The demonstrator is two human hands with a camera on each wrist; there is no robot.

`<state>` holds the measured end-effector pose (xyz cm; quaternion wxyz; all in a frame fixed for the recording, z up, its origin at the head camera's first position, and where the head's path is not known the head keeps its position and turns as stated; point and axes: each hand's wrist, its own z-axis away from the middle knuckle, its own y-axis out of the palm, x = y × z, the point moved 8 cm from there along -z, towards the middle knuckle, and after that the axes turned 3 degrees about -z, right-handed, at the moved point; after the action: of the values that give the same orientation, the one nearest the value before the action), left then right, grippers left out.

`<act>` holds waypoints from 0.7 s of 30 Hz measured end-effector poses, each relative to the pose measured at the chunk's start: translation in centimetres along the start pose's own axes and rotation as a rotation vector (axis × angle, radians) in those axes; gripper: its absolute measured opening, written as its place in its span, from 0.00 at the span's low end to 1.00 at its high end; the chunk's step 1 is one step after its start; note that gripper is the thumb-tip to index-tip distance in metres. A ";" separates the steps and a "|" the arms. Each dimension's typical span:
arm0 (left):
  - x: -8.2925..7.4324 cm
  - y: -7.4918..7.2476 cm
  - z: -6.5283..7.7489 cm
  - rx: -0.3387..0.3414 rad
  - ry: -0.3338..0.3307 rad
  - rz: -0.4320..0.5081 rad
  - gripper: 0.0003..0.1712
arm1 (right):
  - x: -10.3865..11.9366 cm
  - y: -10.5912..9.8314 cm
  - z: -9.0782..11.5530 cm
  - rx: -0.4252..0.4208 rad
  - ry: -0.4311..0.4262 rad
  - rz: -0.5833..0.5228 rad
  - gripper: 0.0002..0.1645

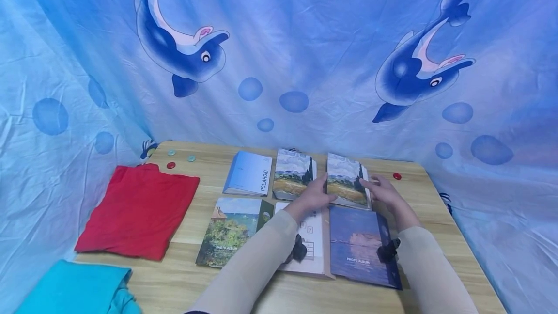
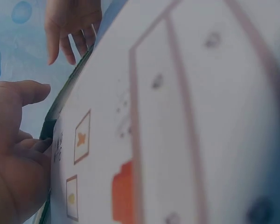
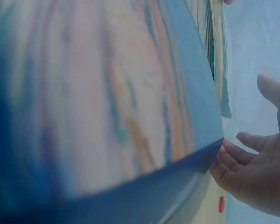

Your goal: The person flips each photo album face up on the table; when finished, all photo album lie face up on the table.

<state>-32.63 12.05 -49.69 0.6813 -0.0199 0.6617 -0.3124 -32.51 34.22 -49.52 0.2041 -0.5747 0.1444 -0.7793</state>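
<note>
In the head view, an album with a wheat-field painting on its cover (image 1: 346, 178) lies at the back right of a group of albums. My left hand (image 1: 315, 194) is at its left edge, thumb spread away from the fingers. Across from it, my right hand (image 1: 383, 193) is at the right edge, fingers extended. The left wrist view shows my left hand (image 2: 21, 149) beside a dark green album edge (image 2: 65, 95), fingers partly hidden. In the right wrist view my right hand (image 3: 256, 163) has loosely spread fingers, near the corner of a blue-purple photo album (image 3: 126, 116).
Left of it are a matching wheat-field album (image 1: 293, 171) and a blue POLAROID album (image 1: 248, 173). In front lie a green coastal album (image 1: 233, 231) and a white one (image 1: 320, 256). Red cloth (image 1: 139, 212), teal cloth (image 1: 78, 290) and several buttons (image 1: 171, 165) lie around them.
</note>
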 end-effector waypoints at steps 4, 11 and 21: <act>0.1 -0.1 0.1 0.005 0.003 -0.024 0.51 | 0.1 0.0 0.2 0.007 -0.003 0.007 0.60; -0.2 0.3 0.1 0.079 0.067 -0.147 0.51 | 0.0 -0.1 0.3 -0.004 0.013 0.000 0.60; -0.1 -1.5 1.1 0.024 0.035 -0.071 0.50 | 0.5 -0.8 0.9 -0.029 -0.046 0.032 0.59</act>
<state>-32.23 10.50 -48.78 0.6582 -0.0294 0.6687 -0.3445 -31.91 34.64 -48.45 0.2115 -0.5928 0.1601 -0.7604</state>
